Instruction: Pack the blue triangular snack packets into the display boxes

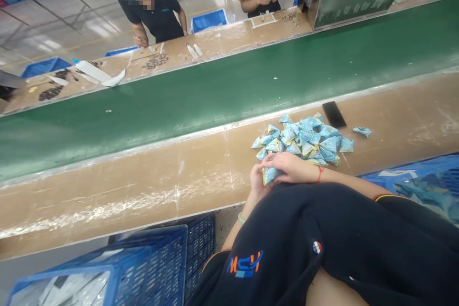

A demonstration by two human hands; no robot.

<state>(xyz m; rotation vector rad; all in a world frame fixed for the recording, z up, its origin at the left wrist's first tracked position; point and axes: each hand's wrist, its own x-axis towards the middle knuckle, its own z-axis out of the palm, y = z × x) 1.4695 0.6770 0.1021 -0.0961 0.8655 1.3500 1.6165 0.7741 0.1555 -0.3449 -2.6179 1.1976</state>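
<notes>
Between my two hands is a small light-blue packet (270,175) with a yellow edge, held over the near edge of the brown bench. My left hand (257,181) is closed around its left side. From the right, my right hand (292,166) lies over the top of it, fingers bent onto the packet. Just beyond my hands lies a loose pile of similar blue packets (304,136). One more packet (362,131) sits apart to the right of the pile.
A black phone (334,114) lies behind the pile. Beyond the bench (125,172) runs a green conveyor belt (179,98). Two co-workers (161,21) are at the far bench. Blue crates (154,258) stand at lower left; a blue bin (380,179) holding packets is at right.
</notes>
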